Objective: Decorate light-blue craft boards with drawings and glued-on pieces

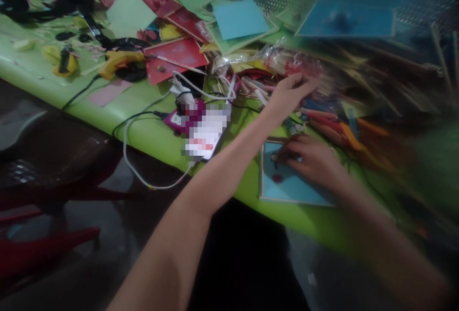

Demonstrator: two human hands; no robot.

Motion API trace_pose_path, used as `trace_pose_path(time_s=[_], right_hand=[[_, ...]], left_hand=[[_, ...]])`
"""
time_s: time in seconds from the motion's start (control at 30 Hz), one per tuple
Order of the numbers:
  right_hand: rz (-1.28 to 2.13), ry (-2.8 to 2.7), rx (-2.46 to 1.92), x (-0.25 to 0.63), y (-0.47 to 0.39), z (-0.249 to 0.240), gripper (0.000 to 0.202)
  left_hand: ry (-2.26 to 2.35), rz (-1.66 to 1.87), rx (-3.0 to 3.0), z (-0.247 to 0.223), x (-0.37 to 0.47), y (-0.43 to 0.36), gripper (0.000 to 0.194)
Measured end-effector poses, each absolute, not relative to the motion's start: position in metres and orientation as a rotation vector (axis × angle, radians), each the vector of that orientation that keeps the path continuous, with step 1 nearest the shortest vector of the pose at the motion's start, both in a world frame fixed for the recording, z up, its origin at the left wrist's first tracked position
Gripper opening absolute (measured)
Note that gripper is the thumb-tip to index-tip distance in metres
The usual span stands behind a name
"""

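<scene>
My left hand (291, 95) stretches over the pile of thin sticks (326, 84) and clear plastic wrap, its fingers extended and a little apart. Whether its fingertips touch the sticks is blurred. My right hand (313, 158) rests over a light blue square panel (297, 189) with a pale border, near the table's front edge. Its fingers are bent and drawn together at the panel's upper left, around a small dark piece I cannot make out. A dark red round spot (277, 177) shows on the panel just below those fingertips.
A lit phone (208, 132) with a white cable (138, 177) lies beside a purple power strip (175, 120). A yellow glue gun (120, 60) sits farther left. Colored panels, a red one (175, 58) among them, and orange-handled scissors (349, 134) crowd the green table (150, 132).
</scene>
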State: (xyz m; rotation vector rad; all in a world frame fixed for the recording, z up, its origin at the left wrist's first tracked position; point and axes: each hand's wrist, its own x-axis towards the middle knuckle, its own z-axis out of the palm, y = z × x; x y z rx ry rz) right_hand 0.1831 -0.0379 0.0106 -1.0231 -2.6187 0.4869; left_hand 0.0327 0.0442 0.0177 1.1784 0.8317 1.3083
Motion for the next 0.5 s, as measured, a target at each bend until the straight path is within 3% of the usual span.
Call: trace_pose_path(time_s=[0.33,0.5], right_hand=[[0.480,-2.636,-1.033,0.180,-0.039,0.008,0.009],[0.479,-2.388,-1.100,0.192,-0.031,0.018,0.013]], left_hand=[[0.828,1.314,1.154,0.020,0.032,0.042,0.027],[0.877,1.329,1.177,0.017,0.030,0.049,0.028]])
